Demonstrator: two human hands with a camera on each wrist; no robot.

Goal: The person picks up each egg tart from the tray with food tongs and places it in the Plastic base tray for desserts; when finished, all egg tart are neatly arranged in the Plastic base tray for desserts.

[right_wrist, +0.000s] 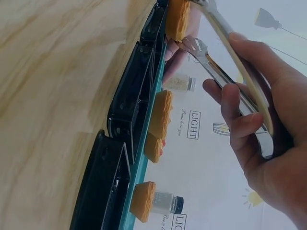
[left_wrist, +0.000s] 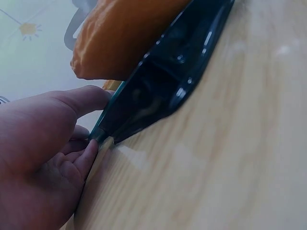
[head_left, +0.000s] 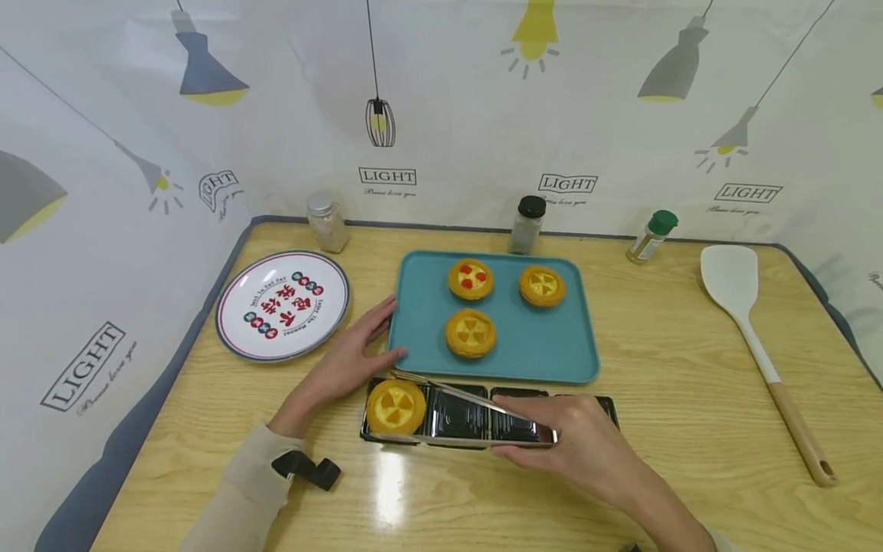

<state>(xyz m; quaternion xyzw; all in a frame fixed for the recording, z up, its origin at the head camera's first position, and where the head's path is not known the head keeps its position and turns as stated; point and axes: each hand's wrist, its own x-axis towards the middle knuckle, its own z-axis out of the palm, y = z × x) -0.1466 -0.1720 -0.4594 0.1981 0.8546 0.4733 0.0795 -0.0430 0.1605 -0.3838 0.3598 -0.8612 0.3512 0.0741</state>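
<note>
My right hand (head_left: 579, 437) grips metal tongs (right_wrist: 244, 98), thumb and fingers on opposite arms. The tongs' two arms are spread, their ends on either side of an egg tart (head_left: 396, 408). That tart, topped with yellow wedges, sits in the leftmost compartment of a long black plastic tray (head_left: 458, 414). Behind it lies a blue tray (head_left: 538, 345) bearing a red-dotted tart (head_left: 471, 279) and two wedge-topped tarts, one at right (head_left: 542, 286) and one in front (head_left: 471, 333). My left hand (head_left: 348, 356) holds the blue tray's left front corner, thumb at the rim, fingers curled below in the left wrist view.
Left of the blue tray is a printed white plate (head_left: 283, 307). Along the wall stand a silver-capped jar (head_left: 327, 222), a black-capped jar (head_left: 527, 225) and a green-capped jar (head_left: 652, 236). A white spatula (head_left: 752, 337) with a wooden handle lies at right.
</note>
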